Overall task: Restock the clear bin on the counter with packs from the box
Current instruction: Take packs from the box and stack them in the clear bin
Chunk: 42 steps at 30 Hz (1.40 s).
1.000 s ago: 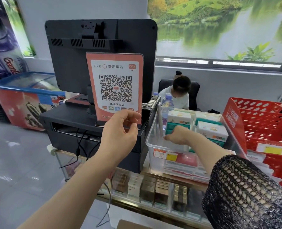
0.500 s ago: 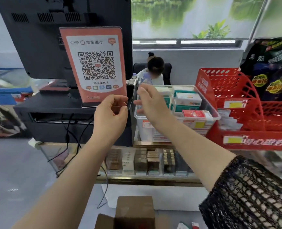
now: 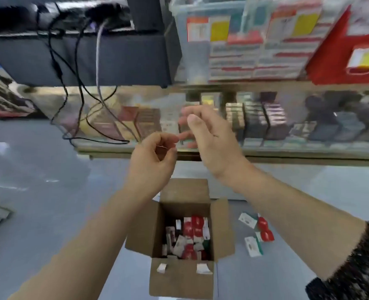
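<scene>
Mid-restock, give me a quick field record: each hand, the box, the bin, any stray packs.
left hand: in the air over the box, fingers curled; may pinch something thin, too blurred to tell
right hand: beside the left, fingers relaxed, holding no pack
box: on the floor, flaps open
packs: jumbled inside the box
loose packs: a few on the floor, right of the box
clear bin: on the counter at the top of view, stocked; only its front shows
red basket: right of the bin
</scene>
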{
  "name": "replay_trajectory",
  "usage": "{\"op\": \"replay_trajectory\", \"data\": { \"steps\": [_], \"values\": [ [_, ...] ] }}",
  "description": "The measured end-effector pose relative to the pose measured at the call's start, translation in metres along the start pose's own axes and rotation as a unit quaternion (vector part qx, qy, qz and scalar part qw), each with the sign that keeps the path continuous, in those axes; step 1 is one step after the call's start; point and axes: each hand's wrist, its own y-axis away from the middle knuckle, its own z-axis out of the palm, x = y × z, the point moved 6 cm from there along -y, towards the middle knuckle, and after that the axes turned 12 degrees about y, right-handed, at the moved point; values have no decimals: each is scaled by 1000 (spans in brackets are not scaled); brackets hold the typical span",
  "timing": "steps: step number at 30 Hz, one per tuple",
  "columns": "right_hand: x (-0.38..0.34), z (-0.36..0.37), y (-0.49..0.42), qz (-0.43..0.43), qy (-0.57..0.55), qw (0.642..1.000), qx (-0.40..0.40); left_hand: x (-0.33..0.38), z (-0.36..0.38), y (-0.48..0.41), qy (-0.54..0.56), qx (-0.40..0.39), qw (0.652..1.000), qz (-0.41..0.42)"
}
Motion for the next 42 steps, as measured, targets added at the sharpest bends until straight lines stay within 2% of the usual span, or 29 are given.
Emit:
{"op": "replay_trajectory", "data": {
  "steps": [4,12,15,19,26,30,34,39,42],
  "values": [
    [121,42,52,86,9,996,-29,-106,39,48,-17,-25,997,-67],
    [312,126,124,170,49,984,-28,-305,98,106,-108,-80,979,-155],
    [362,151,135,199,60,977,-39,-362,117,111,-130,-93,972,-173],
    [423,181,144,248,65,965,-54,-450,145,116,-126,-103,953,-257],
    [488,203,135,314,75,946,-41,-581,188,126,-109,-135,885,-431],
    [511,211,128,345,69,935,-48,-602,216,123,-46,-175,857,-483],
    [529,216,123,367,65,927,-45,-621,241,123,52,-155,830,-533],
    [542,218,121,373,69,925,-31,-638,256,119,73,-124,844,-516],
    [548,217,122,377,57,924,-28,-645,259,124,77,-101,840,-528]
  ]
}}
